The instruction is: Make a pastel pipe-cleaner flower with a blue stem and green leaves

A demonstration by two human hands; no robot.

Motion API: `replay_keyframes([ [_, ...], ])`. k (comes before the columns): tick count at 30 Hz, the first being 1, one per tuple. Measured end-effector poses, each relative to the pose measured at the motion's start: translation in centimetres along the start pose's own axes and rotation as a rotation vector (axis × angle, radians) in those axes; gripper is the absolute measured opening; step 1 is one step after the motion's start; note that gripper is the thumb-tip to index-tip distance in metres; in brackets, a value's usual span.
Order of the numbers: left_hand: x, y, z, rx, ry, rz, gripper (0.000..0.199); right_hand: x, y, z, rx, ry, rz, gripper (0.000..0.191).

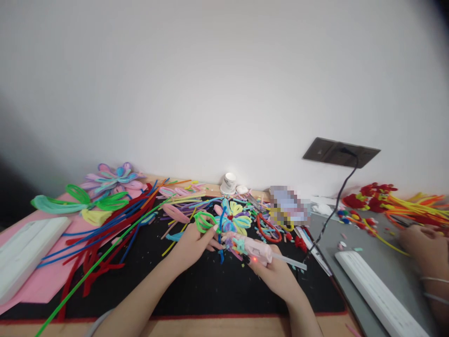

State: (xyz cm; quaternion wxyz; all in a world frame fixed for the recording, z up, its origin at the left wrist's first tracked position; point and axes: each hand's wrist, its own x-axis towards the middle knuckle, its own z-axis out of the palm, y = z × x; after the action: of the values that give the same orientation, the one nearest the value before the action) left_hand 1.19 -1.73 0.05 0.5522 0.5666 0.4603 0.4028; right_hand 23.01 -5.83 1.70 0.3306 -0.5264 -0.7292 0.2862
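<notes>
My left hand [194,244] is closed around a green looped pipe cleaner piece [204,221], which rises above the fingers. Touching or just beside it is a multicoloured pipe cleaner flower [242,222] with yellow, blue and purple petals and a red centre; whether the two are joined I cannot tell. In my right hand [278,276] is a pale pink hot glue gun [257,250], its red light lit and a clear glue stick [291,262] sticking out at the back. The gun's front end points at the flower's lower side, and its nozzle tip is hard to make out.
Loose red and blue pipe cleaners [133,222] cover the left of the black mat [196,299]. A paper cup [228,183] stands by the wall. The black cord [331,217] runs up to a wall socket [340,152]. At right, another person's hand [423,243] is near yellow stems.
</notes>
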Motion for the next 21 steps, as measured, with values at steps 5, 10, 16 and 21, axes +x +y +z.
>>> replay_keyframes([
  [5, 0.04, -0.15, -0.03, -0.005, -0.003, -0.006, 0.030, -0.09, 0.13, 0.05, -0.018, 0.037, 0.042, 0.013],
  [10, 0.00, 0.10, 0.07, -0.002, -0.012, 0.003, 0.028, 0.12, -0.23, -0.01, 0.002, 0.012, 0.035, 0.013],
  [16, -0.02, 0.32, 0.11, -0.004, -0.021, 0.010, 0.026, 0.46, -0.78, 0.00, 0.046, -0.046, -0.003, 0.018],
  [21, -0.09, 0.30, 0.11, -0.004, -0.017, 0.014, 0.026, 0.11, -0.13, 0.10, 0.012, 0.020, 0.039, 0.015],
])
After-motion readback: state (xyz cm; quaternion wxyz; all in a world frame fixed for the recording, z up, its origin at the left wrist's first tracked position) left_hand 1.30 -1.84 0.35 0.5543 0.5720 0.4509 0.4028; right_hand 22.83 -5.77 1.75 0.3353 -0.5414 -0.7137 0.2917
